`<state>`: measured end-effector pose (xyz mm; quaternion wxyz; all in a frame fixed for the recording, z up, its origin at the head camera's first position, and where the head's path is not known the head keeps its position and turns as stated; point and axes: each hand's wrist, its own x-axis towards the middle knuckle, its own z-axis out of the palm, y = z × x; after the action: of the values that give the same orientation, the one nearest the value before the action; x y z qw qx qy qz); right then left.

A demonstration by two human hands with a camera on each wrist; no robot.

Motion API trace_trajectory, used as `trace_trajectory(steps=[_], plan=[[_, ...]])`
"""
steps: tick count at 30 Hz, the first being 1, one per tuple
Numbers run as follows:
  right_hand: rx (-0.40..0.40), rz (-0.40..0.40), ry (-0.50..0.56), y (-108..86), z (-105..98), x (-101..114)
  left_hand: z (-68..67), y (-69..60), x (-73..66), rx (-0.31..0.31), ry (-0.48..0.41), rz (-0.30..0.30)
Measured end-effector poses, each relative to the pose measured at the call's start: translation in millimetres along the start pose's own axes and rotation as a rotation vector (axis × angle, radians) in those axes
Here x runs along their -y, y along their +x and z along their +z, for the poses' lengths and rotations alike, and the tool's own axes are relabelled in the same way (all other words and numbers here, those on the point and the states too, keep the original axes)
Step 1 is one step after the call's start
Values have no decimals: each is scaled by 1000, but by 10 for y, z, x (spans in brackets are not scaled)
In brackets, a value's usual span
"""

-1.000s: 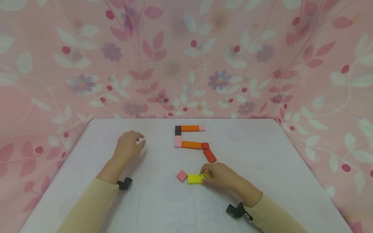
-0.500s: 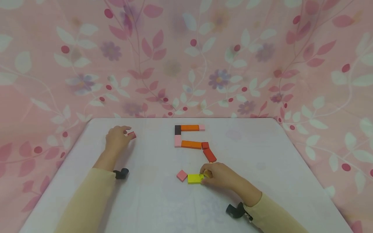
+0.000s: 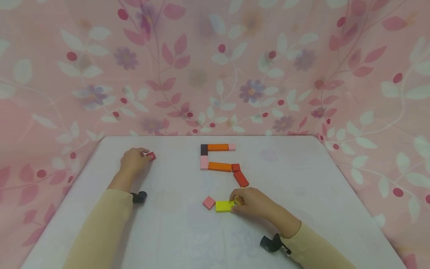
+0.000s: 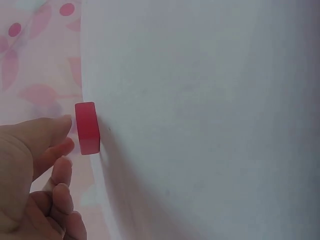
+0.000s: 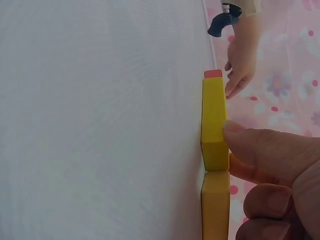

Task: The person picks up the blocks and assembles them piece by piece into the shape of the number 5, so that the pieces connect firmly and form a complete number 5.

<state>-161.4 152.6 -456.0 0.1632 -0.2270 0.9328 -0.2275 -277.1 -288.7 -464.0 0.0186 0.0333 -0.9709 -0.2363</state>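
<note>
My left hand (image 3: 132,160) is beside a small red block (image 3: 151,156) on the table's left side. In the left wrist view, its thumb and index fingertips sit just short of this red block (image 4: 87,128), with a narrow gap showing. Front right of centre, my right hand (image 3: 253,201) pinches a bright yellow block (image 3: 223,206) at its right end. The right wrist view shows the thumb on the yellow block (image 5: 214,117), its end meeting a golden-yellow block (image 5: 215,205). A pink block (image 3: 209,203) touches the yellow one's left side. My right fingers partly hide the golden-yellow block.
A line of blocks runs behind my right hand: red ones (image 3: 240,178), an orange one (image 3: 220,167), a pink one (image 3: 204,163), a black one (image 3: 204,150), another orange one (image 3: 217,147) and a pale pink end piece (image 3: 231,147). The white table (image 3: 174,231) meets a floral cloth (image 3: 198,67).
My left hand has moved left from over the red block to its left side, bringing the block into sight. The right hand stays in place on the yellow block.
</note>
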Motion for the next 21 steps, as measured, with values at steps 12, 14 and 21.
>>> trace_trajectory(steps=[12, 14, 21], plan=[[12, 13, 6, 12, -5, 14, 18, 44, 68, 47, -4, -26], [12, 12, 4, 11, -5, 15, 12, 39, 65, 53, -8, -34], [16, 26, 6, 6, -3, 17, -3, 26, 58, 74, -21, -39]])
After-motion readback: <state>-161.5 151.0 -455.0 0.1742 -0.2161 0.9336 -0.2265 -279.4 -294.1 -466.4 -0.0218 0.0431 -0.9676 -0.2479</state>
